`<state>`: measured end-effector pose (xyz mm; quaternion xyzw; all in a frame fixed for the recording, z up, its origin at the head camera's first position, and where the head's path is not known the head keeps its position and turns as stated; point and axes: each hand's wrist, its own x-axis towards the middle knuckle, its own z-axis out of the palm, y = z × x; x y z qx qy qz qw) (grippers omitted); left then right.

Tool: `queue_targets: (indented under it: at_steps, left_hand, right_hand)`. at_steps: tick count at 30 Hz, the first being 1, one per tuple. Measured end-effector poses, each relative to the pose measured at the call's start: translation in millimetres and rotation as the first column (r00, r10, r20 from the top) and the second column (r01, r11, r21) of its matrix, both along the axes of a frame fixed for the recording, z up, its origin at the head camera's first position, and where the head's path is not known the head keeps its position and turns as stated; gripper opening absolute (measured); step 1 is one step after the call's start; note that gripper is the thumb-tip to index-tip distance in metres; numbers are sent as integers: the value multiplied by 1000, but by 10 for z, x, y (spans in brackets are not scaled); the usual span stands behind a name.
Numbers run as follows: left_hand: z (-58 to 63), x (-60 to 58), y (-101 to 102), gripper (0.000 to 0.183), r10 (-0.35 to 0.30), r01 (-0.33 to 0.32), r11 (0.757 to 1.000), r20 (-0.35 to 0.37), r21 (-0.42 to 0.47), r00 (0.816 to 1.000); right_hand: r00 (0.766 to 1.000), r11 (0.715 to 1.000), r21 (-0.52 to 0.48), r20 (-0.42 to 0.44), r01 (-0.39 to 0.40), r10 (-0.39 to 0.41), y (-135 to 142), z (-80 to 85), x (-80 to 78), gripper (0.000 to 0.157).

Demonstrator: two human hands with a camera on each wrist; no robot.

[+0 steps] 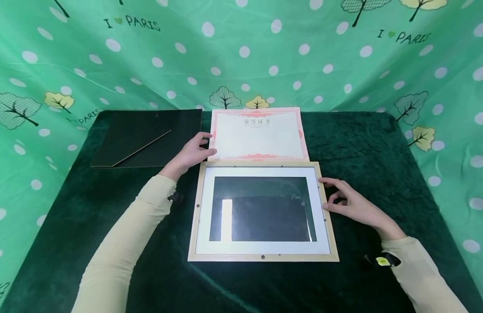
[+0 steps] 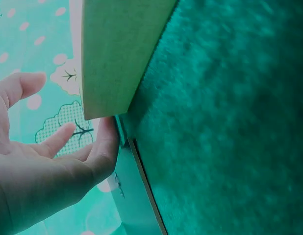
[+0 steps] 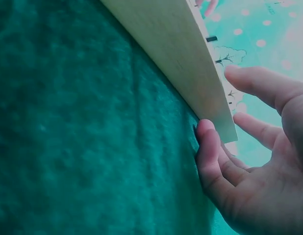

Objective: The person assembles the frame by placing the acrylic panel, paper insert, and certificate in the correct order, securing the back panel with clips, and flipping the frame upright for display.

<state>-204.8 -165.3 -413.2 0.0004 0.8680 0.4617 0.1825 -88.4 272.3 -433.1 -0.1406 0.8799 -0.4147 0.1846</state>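
Note:
A light wooden picture frame (image 1: 197,217) lies flat on the dark green cloth, with a white mat (image 1: 261,171) inside it around a reflective pane (image 1: 265,217). Directly behind it is a certificate (image 1: 261,137) with a pink border. My left hand (image 1: 192,151) is at the certificate's left edge, its fingertips by the paper; in the left wrist view its thumb is spread from the fingers. My right hand (image 1: 353,206) is beside the frame's right edge. The right wrist view shows a bent finger (image 3: 206,147) close against the frame's outer side, the thumb held apart.
A black backing board (image 1: 120,130) with a thin, light diagonal edge across it lies at the back left. Dark green velvety cloth (image 1: 374,148) covers the table. Behind stands a green curtain (image 1: 257,71) with white dots and trees.

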Motion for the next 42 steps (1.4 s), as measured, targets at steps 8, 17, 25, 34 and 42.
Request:
queue_targets:
  at_steps: [8, 17, 25, 34, 42]
  left_hand:
    - [-44, -46, 42, 55, 69, -69, 995, -5, 78, 998]
    - [-34, -69, 93, 49, 117, -116, 976, 9, 182, 993]
    - [-61, -89, 97, 48, 171, -167, 960, 3, 225, 985]
    - [-89, -93, 74, 49, 171, -168, 925, 23, 341, 985]
    - [-88, -100, 54, 49, 157, -154, 874, 31, 461, 987]
  right_hand:
    - [998, 997, 42, -33, 57, -55, 53, 35, -150, 62]
    - [990, 995, 13, -92, 104, -102, 34, 50, -437, 54]
    - [996, 997, 24, -43, 74, -73, -78, 87, -819, 55]
    - [995, 995, -14, -14, 100, -100, -243, -112, -1223, 58]
    - [976, 968, -130, 30, 217, -214, -224, -308, -1323, 54]
